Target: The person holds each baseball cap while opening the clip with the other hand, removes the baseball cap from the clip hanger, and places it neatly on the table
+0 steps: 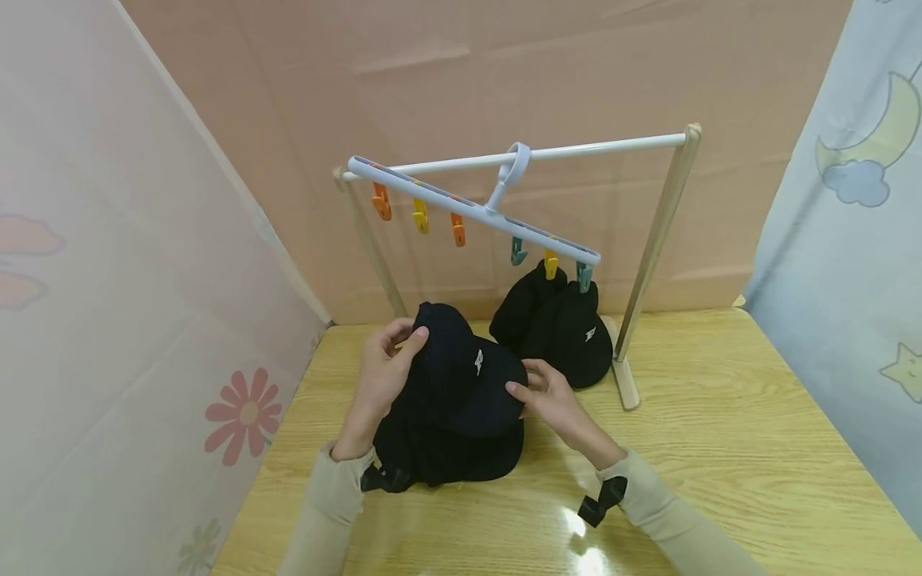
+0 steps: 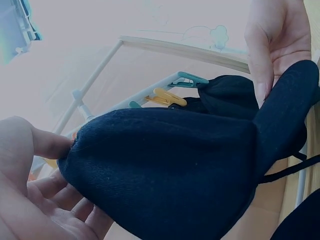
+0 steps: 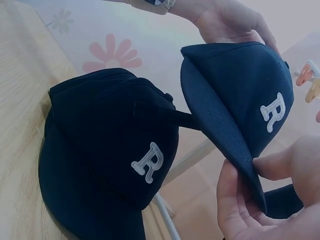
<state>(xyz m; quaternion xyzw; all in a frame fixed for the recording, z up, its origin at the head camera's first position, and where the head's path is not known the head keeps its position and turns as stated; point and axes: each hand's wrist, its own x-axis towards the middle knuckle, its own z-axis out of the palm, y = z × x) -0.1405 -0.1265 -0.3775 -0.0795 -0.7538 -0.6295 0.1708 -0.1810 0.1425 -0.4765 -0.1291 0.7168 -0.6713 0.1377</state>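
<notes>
Between both hands is a dark baseball cap [image 1: 446, 384] with a white letter R on its front, raised and tilted. My left hand [image 1: 382, 368] pinches the crown's edge between thumb and fingers, as the left wrist view also shows at close range. Thumb and fingers of my right hand [image 1: 555, 404] grip the brim. Below it a second dark baseball cap [image 3: 100, 135], also marked with a white R, rests on the table; in the head view the held cap overlaps it. A dark strap [image 3: 167, 116] shows between the two caps in the right wrist view.
Behind the hands stands a rack with a white bar [image 1: 598, 150] and wooden posts [image 1: 659, 240]. A pale blue hanger [image 1: 432, 192] hangs from it at a slant, with several orange, yellow and teal clips [image 1: 458, 230]. More dark caps [image 1: 565, 344] lie beneath the hanger's right end.
</notes>
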